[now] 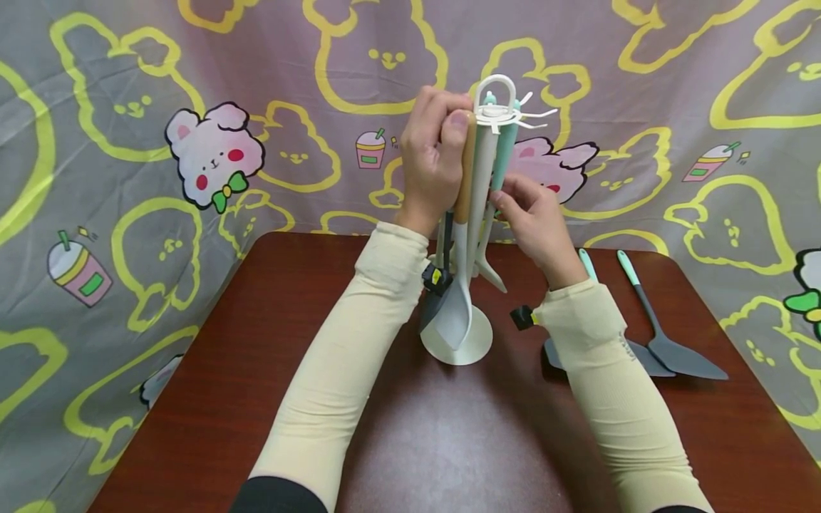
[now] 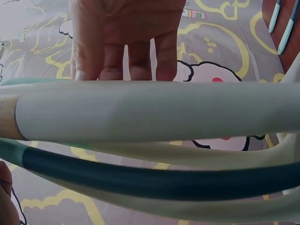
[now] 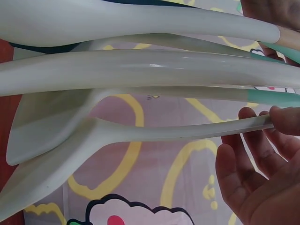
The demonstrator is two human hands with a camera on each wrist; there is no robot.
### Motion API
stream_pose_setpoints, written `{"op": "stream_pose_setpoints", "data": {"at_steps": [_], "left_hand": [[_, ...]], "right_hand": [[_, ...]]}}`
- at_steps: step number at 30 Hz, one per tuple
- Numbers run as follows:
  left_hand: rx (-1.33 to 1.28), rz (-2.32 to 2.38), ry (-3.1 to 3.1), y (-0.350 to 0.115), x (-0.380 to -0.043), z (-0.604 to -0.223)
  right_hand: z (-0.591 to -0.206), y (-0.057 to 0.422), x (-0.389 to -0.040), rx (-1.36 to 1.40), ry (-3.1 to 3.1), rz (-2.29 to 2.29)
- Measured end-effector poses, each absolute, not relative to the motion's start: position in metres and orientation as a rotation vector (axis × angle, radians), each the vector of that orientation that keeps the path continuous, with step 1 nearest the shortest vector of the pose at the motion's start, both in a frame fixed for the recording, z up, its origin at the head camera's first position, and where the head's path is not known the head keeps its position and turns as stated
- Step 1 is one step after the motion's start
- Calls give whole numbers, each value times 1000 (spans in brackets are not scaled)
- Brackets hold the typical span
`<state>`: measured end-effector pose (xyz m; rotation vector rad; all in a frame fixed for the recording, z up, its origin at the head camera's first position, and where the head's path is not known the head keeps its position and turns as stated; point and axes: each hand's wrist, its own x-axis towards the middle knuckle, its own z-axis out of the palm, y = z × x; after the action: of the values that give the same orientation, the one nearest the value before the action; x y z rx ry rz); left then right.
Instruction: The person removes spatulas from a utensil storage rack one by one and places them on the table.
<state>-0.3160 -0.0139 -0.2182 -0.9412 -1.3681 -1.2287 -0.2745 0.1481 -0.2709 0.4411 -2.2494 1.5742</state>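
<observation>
A white rotating utensil stand with a loop and hooks on top (image 1: 497, 114) stands on its round base (image 1: 477, 342), with several cooking utensils hanging round its pole. At the upper left, my left hand (image 1: 436, 142) grips the wooden handle of a white-headed cooking utensil (image 1: 457, 320), thumb along the handle near the hooks. In the left wrist view its fingers (image 2: 140, 61) pass behind a white shaft. My right hand (image 1: 529, 214), lower on the right, pinches the thin shaft of a pale spatula (image 3: 173, 132) between thumb and fingers. Its upper end is hidden behind the hand.
Two dark grey turners with mint handles lie on the right of the brown table, one blade (image 1: 686, 356) overlapping the other (image 1: 641, 356). My right forearm partly covers them. A patterned curtain (image 1: 308, 157) hangs behind the table.
</observation>
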Motion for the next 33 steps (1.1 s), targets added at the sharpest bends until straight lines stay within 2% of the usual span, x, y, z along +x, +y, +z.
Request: {"op": "stream_pose_setpoints", "data": {"at_steps": [33], "left_hand": [[-948,-1222,-1354,-12,-317,-218]], "right_hand": [[-280,151,-278,455,-2162,1601]]}}
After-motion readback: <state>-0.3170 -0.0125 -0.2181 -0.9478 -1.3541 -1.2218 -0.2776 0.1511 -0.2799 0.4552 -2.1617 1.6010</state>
